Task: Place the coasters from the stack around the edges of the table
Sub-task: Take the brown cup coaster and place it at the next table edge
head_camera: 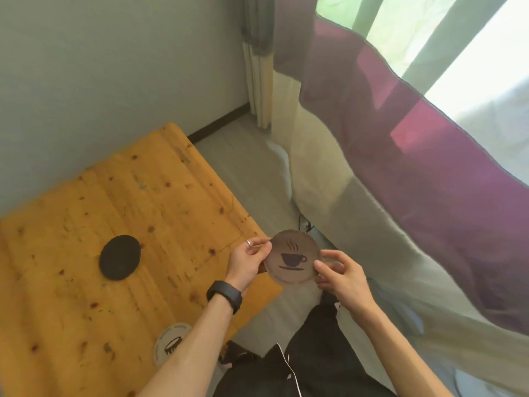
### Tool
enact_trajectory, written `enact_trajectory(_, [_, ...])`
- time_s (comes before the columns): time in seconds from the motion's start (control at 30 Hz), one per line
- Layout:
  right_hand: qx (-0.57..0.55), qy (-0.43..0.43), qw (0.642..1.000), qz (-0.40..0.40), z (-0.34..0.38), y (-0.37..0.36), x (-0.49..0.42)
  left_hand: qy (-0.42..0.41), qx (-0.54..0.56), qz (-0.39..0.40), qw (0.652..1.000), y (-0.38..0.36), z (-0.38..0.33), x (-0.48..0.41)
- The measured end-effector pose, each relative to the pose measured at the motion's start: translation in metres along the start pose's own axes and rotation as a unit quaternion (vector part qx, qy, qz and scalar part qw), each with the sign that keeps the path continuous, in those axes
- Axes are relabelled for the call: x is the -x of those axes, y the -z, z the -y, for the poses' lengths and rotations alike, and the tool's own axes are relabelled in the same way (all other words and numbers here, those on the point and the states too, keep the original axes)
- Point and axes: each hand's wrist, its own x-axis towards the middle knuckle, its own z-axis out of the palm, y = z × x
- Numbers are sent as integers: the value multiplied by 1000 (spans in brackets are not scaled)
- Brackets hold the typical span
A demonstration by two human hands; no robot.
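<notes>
While both hands pinch the round brown cup-print coaster [292,257] by opposite rims, it looks thin, light, stiff

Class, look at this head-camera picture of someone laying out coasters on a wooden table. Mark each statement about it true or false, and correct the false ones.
1. Both hands hold the round brown coaster with a steaming-cup print. True: the left hand and the right hand grip opposite edges.
2. That coaster lies flat on the orange wooden table. False: it is held up at the table's right corner.
3. A plain black round coaster lies on the table. True.
4. The black wristband is on the right wrist. False: it is on the left.
5. A pale round coaster with a dark print lies at the near table edge. True.
</notes>
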Motion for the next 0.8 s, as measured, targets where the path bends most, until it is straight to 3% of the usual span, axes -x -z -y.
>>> enact_trajectory(0.13, [21,9,1000,-8,8,55,-52,14,2,-11,1000,-60,-5,-32])
enact_trajectory(0.37, [117,37,991,52,51,124,-137,53,49,-79,994,-133,-14,-69])
enact_trajectory(0.57, [197,58,967,153,89,95,-200,53,137,-167,975,-121,-26,-89])
enact_trajectory(0.8, [298,90,914,259,136,16,-271,59,275,-243,928,-78,-37,-119])
